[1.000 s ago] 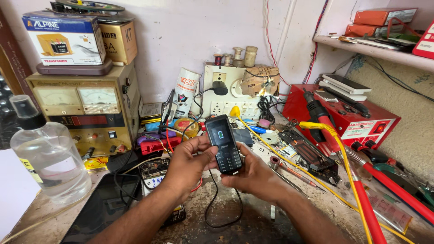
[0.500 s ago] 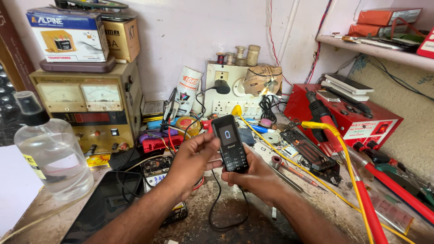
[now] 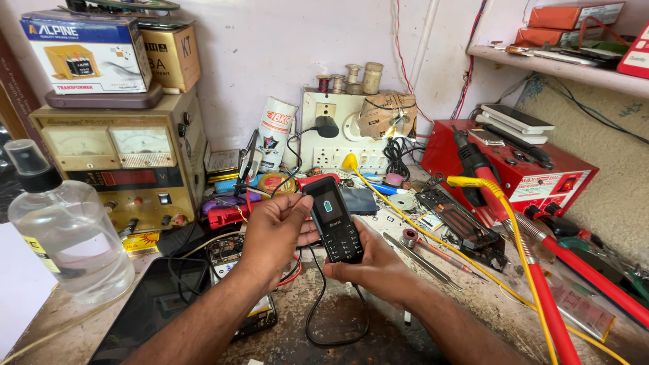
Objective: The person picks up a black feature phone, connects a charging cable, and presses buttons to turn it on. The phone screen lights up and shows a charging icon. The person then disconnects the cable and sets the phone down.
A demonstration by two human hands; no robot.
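**me:** ok so both hands on the phone (image 3: 332, 220) rn. Left hand (image 3: 274, 233) wraps the top edge, thumb by the lit screen; right hand (image 3: 368, 265) cups the bottom end from under, fingers closed round the keypad part. Phone's up off the bench (image 3: 351, 324), tilted back twd me, roughly centre of the mess. A thin black cable (image 3: 318, 297) loops down under it, can't tell if it's actually plugged into the phone.

**other:** what's gonna bite you there?

**me:** imo the cable first. If it is plugged in and I lift or twist more, it prob snags on junk below and yanks the phone. Also the yellow lead (image 3: 503, 216) and red lead (image 3: 551, 304) run right past my right forearm, so an elbow bump could drag sthg off the bench. And the clear bottle (image 3: 64, 223) w/ the black cap sits near my left arm, right beside a dark tablet (image 3: 152, 307) lying flat. Knock that over = liquid on electronics, bad day.

**other:** what's all the boxes n stuff?

**me:** top left, blue-and-white carton (image 3: 84, 51) w/ a yellow picture on it, sitting on the beige meter box (image 3: 125, 165), small gold-brown box (image 3: 170, 57) next to it. White cylinder tub w/ red label (image 3: 276, 132) against the wall by the white socket board (image 3: 338, 135). Red unit (image 3: 520, 165) on the right w/ a white label strip on its front. Orange boxes (image 3: 561, 20) up on the shelf (image 3: 561, 67). Small yellow sticker (image 3: 140, 242) under the meter box.
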